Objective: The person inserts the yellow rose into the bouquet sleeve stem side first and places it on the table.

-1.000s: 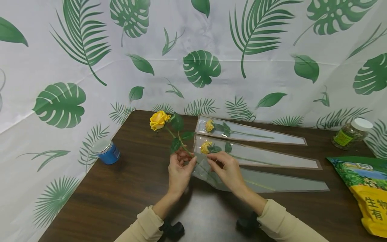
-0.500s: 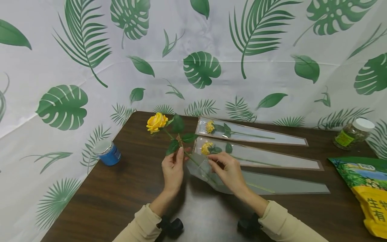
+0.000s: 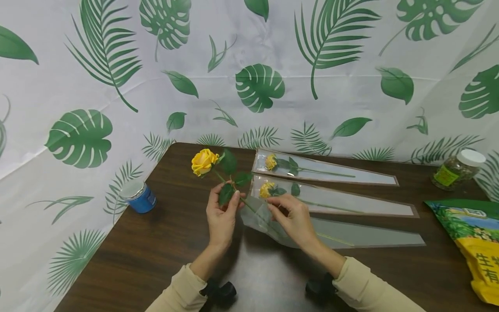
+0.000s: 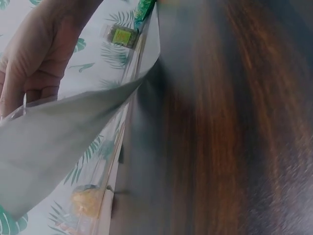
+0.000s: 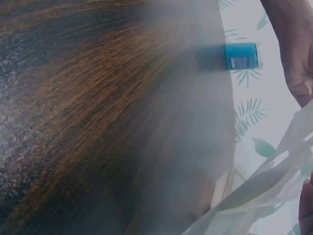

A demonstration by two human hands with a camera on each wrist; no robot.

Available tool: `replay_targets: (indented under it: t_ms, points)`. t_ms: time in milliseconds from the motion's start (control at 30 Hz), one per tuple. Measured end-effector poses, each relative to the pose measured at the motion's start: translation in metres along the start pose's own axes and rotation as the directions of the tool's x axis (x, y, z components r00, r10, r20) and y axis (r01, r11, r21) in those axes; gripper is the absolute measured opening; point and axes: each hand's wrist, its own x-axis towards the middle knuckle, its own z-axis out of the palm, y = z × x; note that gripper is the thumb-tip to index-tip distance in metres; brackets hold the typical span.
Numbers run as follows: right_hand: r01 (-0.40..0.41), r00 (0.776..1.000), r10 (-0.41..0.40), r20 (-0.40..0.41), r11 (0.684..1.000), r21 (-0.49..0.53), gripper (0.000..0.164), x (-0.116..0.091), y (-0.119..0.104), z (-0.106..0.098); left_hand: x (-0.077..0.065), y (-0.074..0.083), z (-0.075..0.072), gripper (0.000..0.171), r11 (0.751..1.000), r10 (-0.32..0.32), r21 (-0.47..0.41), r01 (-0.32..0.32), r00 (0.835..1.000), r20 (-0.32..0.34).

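A yellow rose (image 3: 204, 162) with green leaves points up and left above the table. My left hand (image 3: 221, 220) grips its stem just below the leaves, thumb and fingers around it. The lower stem runs into a clear, pale-backed flower sleeve (image 3: 366, 235). With thumb and fingertips, my right hand (image 3: 293, 219) pinches the sleeve's raised open edge. In the left wrist view the right hand (image 4: 36, 58) holds that lifted edge, and the sleeve (image 4: 63, 142) bends up from the table. The left hand (image 5: 297, 58) shows only partly in the right wrist view.
Two more sleeves, each with a yellow rose inside, lie behind: a middle sleeve (image 3: 383, 208) and a far sleeve (image 3: 374, 177). A blue can (image 3: 139, 198) stands left. On the right are a white-lidded jar (image 3: 456, 171) and a green-and-yellow bag (image 3: 473, 242). Leaf-printed cloth (image 3: 218, 91) hangs behind.
My left hand has moved off the sleeve's mouth and up the stem toward the leaves. The sleeve's near corner has shifted slightly left. My right hand has kept its pinch in place.
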Motion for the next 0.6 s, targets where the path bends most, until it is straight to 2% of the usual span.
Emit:
replay_targets:
  t_ms: [200,300,433,600]
  points:
    - [0.024,1.0,-0.024,-0.016,1.0,0.004,0.012,0.003,-0.005,0.001,-0.007,-0.002,0.001,0.03,0.998,-0.063,0.008,0.063,0.997,0.047]
    - [0.042,0.998,-0.042,-0.037,0.999,0.005,0.013,0.005,-0.006,0.001,-0.01,-0.004,0.001,0.03,0.995,-0.066,0.079,0.061,0.996,0.067]
    - [0.051,0.997,-0.049,-0.053,0.998,0.024,0.014,0.005,-0.005,0.001,-0.011,-0.004,-0.001,0.032,0.984,-0.035,0.18,0.016,0.994,0.103]
    - [0.004,0.999,-0.003,-0.038,1.0,0.026,0.013,0.004,-0.005,0.0,-0.014,-0.001,-0.006,0.034,0.985,0.012,0.166,-0.043,0.984,0.179]
